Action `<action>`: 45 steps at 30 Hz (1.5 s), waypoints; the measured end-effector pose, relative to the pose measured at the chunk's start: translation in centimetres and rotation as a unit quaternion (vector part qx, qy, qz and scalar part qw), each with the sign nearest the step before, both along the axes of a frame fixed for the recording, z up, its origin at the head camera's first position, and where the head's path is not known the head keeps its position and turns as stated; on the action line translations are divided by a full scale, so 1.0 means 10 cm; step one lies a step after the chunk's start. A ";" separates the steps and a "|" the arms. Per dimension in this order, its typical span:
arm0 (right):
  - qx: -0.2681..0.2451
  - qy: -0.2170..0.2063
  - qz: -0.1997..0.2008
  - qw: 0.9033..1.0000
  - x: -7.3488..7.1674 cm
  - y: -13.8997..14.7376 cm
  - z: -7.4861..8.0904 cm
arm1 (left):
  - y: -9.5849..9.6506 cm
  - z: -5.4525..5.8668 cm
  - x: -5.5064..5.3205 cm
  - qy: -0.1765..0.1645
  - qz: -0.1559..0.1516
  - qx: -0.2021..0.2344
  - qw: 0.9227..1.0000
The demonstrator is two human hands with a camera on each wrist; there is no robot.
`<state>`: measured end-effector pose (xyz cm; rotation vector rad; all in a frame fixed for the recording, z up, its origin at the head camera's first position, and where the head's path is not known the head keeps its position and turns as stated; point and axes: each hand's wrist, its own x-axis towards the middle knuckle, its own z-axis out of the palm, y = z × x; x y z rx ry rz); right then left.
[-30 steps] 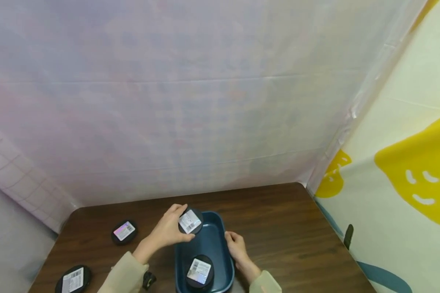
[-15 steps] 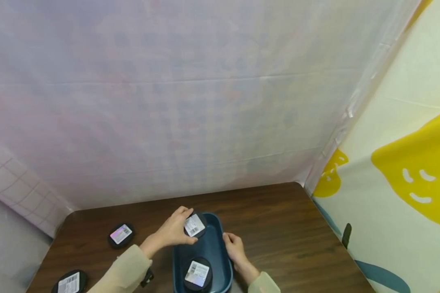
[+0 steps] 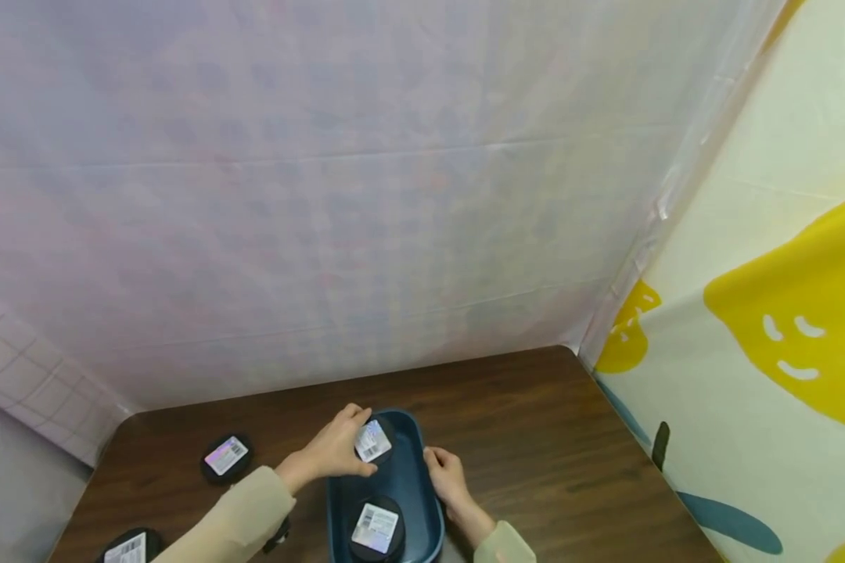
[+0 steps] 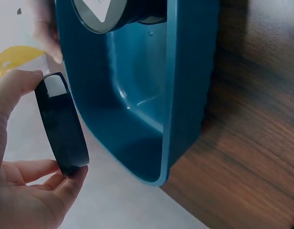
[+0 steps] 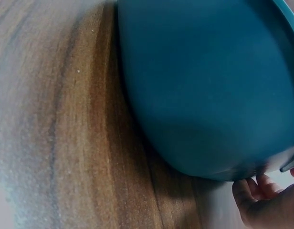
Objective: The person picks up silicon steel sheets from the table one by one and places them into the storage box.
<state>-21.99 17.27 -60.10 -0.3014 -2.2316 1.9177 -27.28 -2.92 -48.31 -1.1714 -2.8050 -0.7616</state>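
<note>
My left hand (image 3: 332,452) pinches a thick black disc (image 3: 375,440) with a white barcode label, thumb on one side and fingertips on the other. In the left wrist view that disc (image 4: 63,126) is tilted on edge, apart from the tray's rim. From the head it overlaps the far left end of a deep blue tray (image 3: 410,469). A second labelled black disc (image 3: 375,529) sits in the tray's near end; what lies beneath it is partly hidden. My right hand (image 3: 448,478) grips the tray's right rim. In the right wrist view its fingers (image 5: 243,198) touch the tray wall.
Two more labelled black discs lie on the dark wooden table (image 3: 535,438): one at the left (image 3: 226,459), another at the near left (image 3: 128,547), cut off by the frame. A pale curtain (image 3: 366,234) hangs behind the table, and a lemon-print cloth (image 3: 711,367) hangs at the right.
My left hand has brought its disc slightly right and lower, over the tray's far end. The right hand keeps its grip on the rim. The whole head view has shifted slightly.
</note>
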 end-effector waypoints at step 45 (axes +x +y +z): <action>-0.003 -0.019 0.010 1.000 -0.02 0.03 0.00 | 0.09 -0.55 -0.11 -0.023 -0.026 -0.064 0.997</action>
